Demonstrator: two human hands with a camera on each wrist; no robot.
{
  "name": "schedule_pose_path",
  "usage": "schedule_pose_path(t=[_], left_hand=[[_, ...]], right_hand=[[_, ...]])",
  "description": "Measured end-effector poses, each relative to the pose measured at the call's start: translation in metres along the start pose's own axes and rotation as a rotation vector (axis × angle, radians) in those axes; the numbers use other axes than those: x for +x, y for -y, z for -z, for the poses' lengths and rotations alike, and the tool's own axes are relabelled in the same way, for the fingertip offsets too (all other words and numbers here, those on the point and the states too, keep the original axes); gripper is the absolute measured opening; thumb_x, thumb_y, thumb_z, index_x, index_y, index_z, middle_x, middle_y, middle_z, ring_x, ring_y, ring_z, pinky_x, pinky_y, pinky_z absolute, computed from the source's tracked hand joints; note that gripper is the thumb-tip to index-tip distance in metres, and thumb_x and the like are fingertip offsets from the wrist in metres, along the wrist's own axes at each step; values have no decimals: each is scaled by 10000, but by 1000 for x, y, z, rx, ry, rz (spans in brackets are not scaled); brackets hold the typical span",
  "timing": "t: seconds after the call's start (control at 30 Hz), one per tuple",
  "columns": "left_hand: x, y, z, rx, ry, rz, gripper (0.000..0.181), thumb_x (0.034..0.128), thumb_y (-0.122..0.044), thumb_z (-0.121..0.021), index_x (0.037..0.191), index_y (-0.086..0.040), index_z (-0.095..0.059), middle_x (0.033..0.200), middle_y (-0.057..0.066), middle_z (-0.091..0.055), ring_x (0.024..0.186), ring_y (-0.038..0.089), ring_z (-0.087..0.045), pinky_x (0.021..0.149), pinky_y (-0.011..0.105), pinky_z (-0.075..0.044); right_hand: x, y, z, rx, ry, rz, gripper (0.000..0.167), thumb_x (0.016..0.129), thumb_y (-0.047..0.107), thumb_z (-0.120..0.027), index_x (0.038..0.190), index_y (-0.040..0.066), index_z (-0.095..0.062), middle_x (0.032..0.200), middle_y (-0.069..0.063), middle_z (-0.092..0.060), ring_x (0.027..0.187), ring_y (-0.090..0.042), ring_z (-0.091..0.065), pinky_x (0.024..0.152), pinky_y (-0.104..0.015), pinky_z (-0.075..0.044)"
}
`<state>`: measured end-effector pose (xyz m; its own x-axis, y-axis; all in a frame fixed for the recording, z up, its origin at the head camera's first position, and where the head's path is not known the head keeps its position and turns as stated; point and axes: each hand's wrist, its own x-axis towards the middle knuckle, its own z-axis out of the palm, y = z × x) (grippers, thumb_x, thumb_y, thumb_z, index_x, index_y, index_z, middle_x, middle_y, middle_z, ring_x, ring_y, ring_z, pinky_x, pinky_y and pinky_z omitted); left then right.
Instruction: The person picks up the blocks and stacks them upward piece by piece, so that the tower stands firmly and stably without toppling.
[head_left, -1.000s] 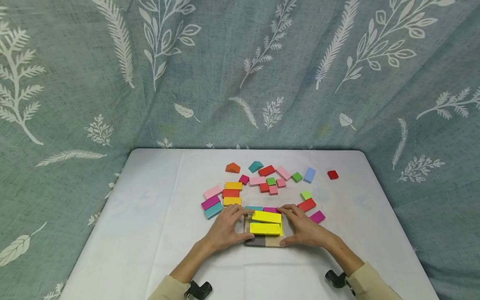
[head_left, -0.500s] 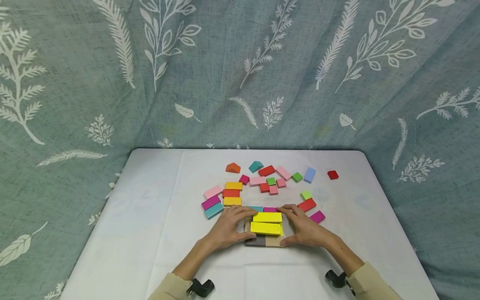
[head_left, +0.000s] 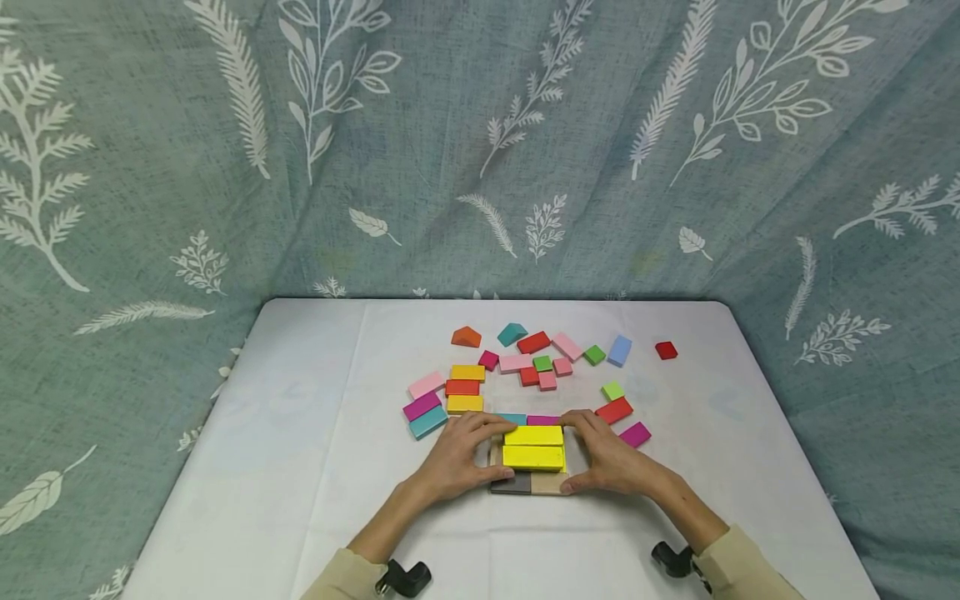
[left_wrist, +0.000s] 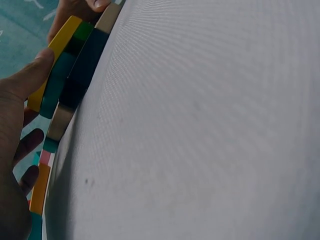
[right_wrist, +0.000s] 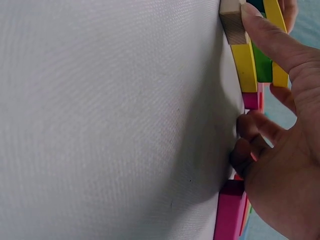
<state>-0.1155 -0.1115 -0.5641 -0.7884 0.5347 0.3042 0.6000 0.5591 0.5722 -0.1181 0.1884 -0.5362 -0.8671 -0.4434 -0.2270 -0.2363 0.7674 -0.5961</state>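
Two long yellow blocks (head_left: 533,457) lie side by side on top of a low block stack. My left hand (head_left: 457,458) pinches them at their left end, index finger at the far side and thumb at the near side. In the left wrist view the thumb touches the edge of the top yellow block (left_wrist: 64,42), above teal and green blocks (left_wrist: 57,82). My right hand (head_left: 611,457) curls around the stack's right end; its thumb presses a tan wooden block (right_wrist: 232,22). A dark grey block (head_left: 512,482) forms the stack's near left base. Teal and magenta blocks show behind it.
Loose blocks lie beyond the stack: yellow (head_left: 465,403), pink (head_left: 426,384) and teal (head_left: 428,422) on the left. Red (head_left: 614,410) and magenta (head_left: 635,434) ones sit near my right hand. A lone red block (head_left: 666,350) is at far right on the white tabletop (head_left: 300,500).
The far yellow block was slanted with a gap to the near one; now the two lie straight and close together. My left hand has shifted slightly right; the right hand stays in place.
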Motion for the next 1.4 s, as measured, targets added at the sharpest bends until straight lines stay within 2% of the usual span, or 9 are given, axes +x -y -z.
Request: schedule_pose_path(t=[0.23, 0.43, 0.57, 0.73, 0.97, 1.13, 1.4], left_hand=[[0, 0, 0, 11, 25, 28, 650, 810, -576, -776, 1389, -344, -592, 1330, -141, -574, 1257, 101, -486, 1034, 427, -366], [0, 0, -1, 9, 8, 11, 647, 810, -577, -775, 1385, -340, -595, 1327, -132, -578, 1250, 119, -495, 1029, 450, -370], [0, 0, 0, 5, 11, 10, 649, 814, -571, -775, 1388, -330, -593, 1338, -126, -574, 1252, 125, -494, 1022, 452, -369], [-2, 2, 1, 28, 49, 45, 727, 803, -582, -779, 1440, -321, -544, 1379, -121, -546, 1281, 125, -470, 1060, 458, -364], [-10, 10, 9, 139, 110, 112, 861, 778, -677, -740, 1511, -323, -459, 1463, -104, -488, 1322, 145, -422, 1086, 512, -373], [-12, 12, 12, 157, 153, 115, 836, 798, -678, -716, 1500, -281, -495, 1500, -87, -467, 1346, 158, -402, 1099, 518, -351], [-11, 9, 13, 189, 173, 119, 793, 805, -686, -702, 1472, -291, -534, 1509, -79, -457, 1366, 170, -394, 1090, 510, -352]], right_hand=[[-1, -1, 0, -1, 11, 1, 967, 625, 552, -912, 1430, 287, -448, 1518, -44, -375, 1388, -277, -351, 1072, -540, -425], [-2, -2, 1, -3, 18, 13, 962, 634, 565, -902, 1438, 301, -443, 1520, -37, -368, 1387, -277, -347, 1070, -539, -428], [-2, -1, 1, -6, 15, 14, 1016, 630, 567, -902, 1482, 301, -415, 1524, -35, -372, 1392, -276, -346, 1065, -544, -431], [-3, 0, 1, -18, 20, -5, 1128, 623, 588, -895, 1561, 279, -349, 1544, -32, -357, 1408, -275, -337, 1070, -540, -427], [-2, 1, 0, -36, 23, -25, 1136, 621, 587, -896, 1566, 252, -363, 1550, -34, -353, 1420, -284, -329, 1060, -528, -441], [-1, 1, 0, -39, 26, -31, 1139, 618, 566, -906, 1567, 251, -362, 1546, -37, -353, 1421, -286, -327, 1056, -532, -443], [-1, 3, 0, -30, 28, -37, 1127, 627, 542, -912, 1565, 238, -366, 1543, -42, -348, 1416, -289, -325, 1060, -542, -436]])
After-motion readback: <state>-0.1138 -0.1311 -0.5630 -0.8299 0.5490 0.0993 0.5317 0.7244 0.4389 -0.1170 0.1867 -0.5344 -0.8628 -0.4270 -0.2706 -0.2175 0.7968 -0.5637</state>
